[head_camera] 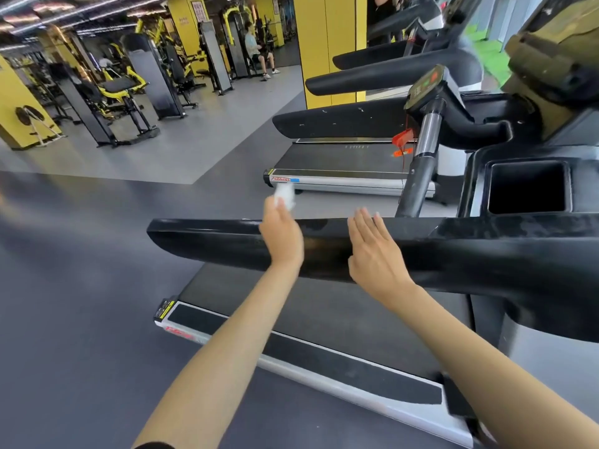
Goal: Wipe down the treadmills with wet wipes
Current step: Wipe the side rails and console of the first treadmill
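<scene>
Treadmills stand in a row along the right side of a gym. The nearest treadmill (pixel 324 312) lies directly below the person and the second treadmill (pixel 340 157) is just beyond it, with more handrails stacked behind. Dark grey floor (pixel 81 286) spreads to the left, and a paler patch farther off carries yellow-and-black weight machines (pixel 123 89). A yellow pillar (pixel 327 43) rises behind the second treadmill.

Across the middle of the view runs the nearest treadmill's glossy black handrail (pixel 210 241), its free end pointing left. At its right end, the console has a square cup pocket (pixel 486 189) sunk into it. A red safety clip (pixel 403 137) hangs by the upright of the second treadmill.

Both bare forearms reach forward over the belt to this handrail. The right hand (pixel 372 251) lies flat against the rail, its fingers (pixel 366 222) straight and together, holding nothing. Just beside it to the left, the left hand (pixel 282 234) is over the same rail. Its fingers (pixel 271 205) are curled around a bunched white wet wipe (pixel 285 194). The wipe is blurred and sits at the rail's far top edge; actual contact with the surface cannot be made out.
</scene>
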Available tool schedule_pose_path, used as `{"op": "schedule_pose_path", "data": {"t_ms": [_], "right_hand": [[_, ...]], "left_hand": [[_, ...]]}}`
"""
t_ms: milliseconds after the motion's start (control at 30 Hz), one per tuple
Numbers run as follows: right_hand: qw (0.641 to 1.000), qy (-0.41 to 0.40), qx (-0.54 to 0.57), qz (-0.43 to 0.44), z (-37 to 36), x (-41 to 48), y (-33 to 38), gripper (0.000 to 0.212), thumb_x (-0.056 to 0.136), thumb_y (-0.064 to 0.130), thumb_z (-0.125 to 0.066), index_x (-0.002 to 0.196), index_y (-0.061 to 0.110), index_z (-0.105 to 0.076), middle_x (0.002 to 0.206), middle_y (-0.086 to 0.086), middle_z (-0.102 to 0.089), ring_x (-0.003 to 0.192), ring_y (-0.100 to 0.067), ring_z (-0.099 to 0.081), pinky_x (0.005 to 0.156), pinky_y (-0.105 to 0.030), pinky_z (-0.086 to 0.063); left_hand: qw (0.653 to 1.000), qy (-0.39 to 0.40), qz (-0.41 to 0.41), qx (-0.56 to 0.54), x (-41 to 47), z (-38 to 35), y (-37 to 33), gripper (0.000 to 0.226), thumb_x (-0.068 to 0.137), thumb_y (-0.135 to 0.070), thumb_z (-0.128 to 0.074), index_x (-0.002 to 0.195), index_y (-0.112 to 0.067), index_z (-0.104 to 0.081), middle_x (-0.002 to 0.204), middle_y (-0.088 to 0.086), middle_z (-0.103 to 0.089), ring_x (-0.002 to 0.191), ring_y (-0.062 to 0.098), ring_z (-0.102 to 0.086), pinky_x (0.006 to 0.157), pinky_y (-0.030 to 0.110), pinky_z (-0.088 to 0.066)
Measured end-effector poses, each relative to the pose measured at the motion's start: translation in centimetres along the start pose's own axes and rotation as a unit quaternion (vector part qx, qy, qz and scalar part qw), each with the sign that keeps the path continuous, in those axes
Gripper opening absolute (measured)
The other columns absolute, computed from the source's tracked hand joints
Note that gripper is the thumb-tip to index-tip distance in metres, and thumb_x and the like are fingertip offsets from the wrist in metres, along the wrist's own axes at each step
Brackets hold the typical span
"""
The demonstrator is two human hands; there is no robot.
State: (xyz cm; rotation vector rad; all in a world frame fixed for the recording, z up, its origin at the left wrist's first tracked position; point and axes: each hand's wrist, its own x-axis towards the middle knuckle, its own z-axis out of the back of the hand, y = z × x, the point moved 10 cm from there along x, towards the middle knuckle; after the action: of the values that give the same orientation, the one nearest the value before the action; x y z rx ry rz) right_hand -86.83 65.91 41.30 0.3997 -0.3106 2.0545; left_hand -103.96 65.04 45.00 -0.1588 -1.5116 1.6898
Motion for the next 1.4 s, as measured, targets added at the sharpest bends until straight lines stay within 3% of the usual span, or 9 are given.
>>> {"op": "schedule_pose_path", "data": {"t_ms": [167,300,467,700,833,933,1033,1233,1400], "right_hand": [[0.998,-0.008,0.001,-0.060,0.0,-1.4,-3.3,0.055,0.070,0.003,-0.048,0.122,-0.016,-0.053,0.123,-0.031,-0.055,0.123,-0.044,-0.050,0.108,-0.053,-0.038],[0.995,-0.040,0.010,-0.095,-0.3,-1.7,-3.8,0.053,0.070,-0.003,-0.061,0.121,-0.015,-0.055,0.124,-0.031,-0.057,0.124,-0.042,-0.051,0.109,-0.053,-0.036],[0.993,-0.068,0.018,-0.094,-0.5,-1.9,-3.6,0.052,0.071,-0.009,-0.057,0.122,-0.018,-0.054,0.123,-0.033,-0.057,0.124,-0.044,-0.051,0.112,-0.052,-0.032],[0.991,-0.090,0.015,-0.099,-0.3,-2.0,-3.8,0.053,0.078,0.002,-0.028,0.119,-0.016,-0.057,0.123,-0.031,-0.058,0.120,-0.043,-0.055,0.110,-0.046,-0.024],[0.989,-0.120,0.032,-0.085,0.0,-2.1,-4.0,0.045,0.074,-0.006,-0.046,0.116,-0.014,-0.060,0.119,-0.029,-0.061,0.117,-0.040,-0.058,0.113,-0.046,-0.029],[0.980,-0.167,0.074,-0.083,1.3,-2.6,-5.3,0.045,0.077,-0.002,-0.032,0.107,-0.009,-0.065,0.107,-0.023,-0.068,0.107,-0.035,-0.065,0.112,-0.042,-0.028],[0.973,-0.193,0.078,-0.095,2.4,-3.7,-6.8,0.044,0.075,-0.004,-0.035,0.106,-0.008,-0.066,0.105,-0.023,-0.069,0.105,-0.034,-0.065,0.113,-0.042,-0.028],[0.980,-0.158,0.051,-0.111,1.8,-4.6,-8.2,0.049,0.066,-0.015,-0.061,0.114,-0.011,-0.062,0.115,-0.026,-0.065,0.115,-0.038,-0.060,0.117,-0.045,-0.021],[0.983,-0.146,0.042,-0.104,1.8,-4.6,-7.9,0.043,0.068,-0.013,-0.057,0.110,-0.012,-0.063,0.112,-0.026,-0.066,0.113,-0.038,-0.061,0.112,-0.051,-0.026]], "left_hand": [[0.991,-0.031,0.062,0.111,2.0,2.6,6.4,0.033,0.105,-0.017,-0.029,0.122,-0.001,-0.053,0.118,0.019,-0.062,0.107,0.035,-0.056,0.075,0.027,-0.036],[0.994,0.028,-0.056,0.090,-4.0,-3.0,2.6,0.030,0.101,-0.006,-0.038,0.121,-0.009,-0.060,0.119,0.009,-0.064,0.108,0.030,-0.059,0.079,0.028,-0.037],[0.985,0.161,-0.013,-0.067,-7.4,-6.6,-0.5,0.025,0.104,-0.018,-0.035,0.091,-0.011,-0.055,0.079,-0.005,-0.055,0.068,0.001,-0.047,0.065,0.022,-0.038],[0.992,-0.065,0.105,-0.025,0.7,1.1,3.8,0.031,0.105,-0.017,-0.031,0.112,0.002,-0.054,0.108,0.017,-0.062,0.097,0.024,-0.057,0.070,0.013,-0.038],[0.996,0.054,-0.004,0.074,-4.1,-5.3,1.7,0.025,0.104,-0.015,-0.035,0.108,-0.005,-0.057,0.097,0.010,-0.062,0.089,0.021,-0.058,0.074,0.032,-0.047],[0.987,0.149,-0.054,0.019,-8.7,-9.5,-1.9,0.026,0.104,-0.017,-0.036,0.113,-0.012,-0.060,0.098,0.001,-0.063,0.087,0.012,-0.055,0.077,0.027,-0.044],[0.975,0.214,-0.029,-0.047,-8.8,-10.4,-3.7,0.025,0.104,-0.017,-0.034,0.086,-0.013,-0.051,0.076,-0.001,-0.056,0.074,0.014,-0.049,0.066,0.028,-0.036],[0.996,0.071,0.015,-0.054,0.2,-4.2,-2.1,0.031,0.105,-0.017,-0.029,0.108,0.000,-0.054,0.101,0.010,-0.058,0.093,0.017,-0.053,0.070,0.011,-0.040],[0.989,0.078,-0.016,0.128,-2.7,-6.7,0.7,0.020,0.101,-0.006,-0.037,0.103,0.000,-0.055,0.097,0.019,-0.061,0.094,0.034,-0.057,0.068,0.035,-0.040]]}}
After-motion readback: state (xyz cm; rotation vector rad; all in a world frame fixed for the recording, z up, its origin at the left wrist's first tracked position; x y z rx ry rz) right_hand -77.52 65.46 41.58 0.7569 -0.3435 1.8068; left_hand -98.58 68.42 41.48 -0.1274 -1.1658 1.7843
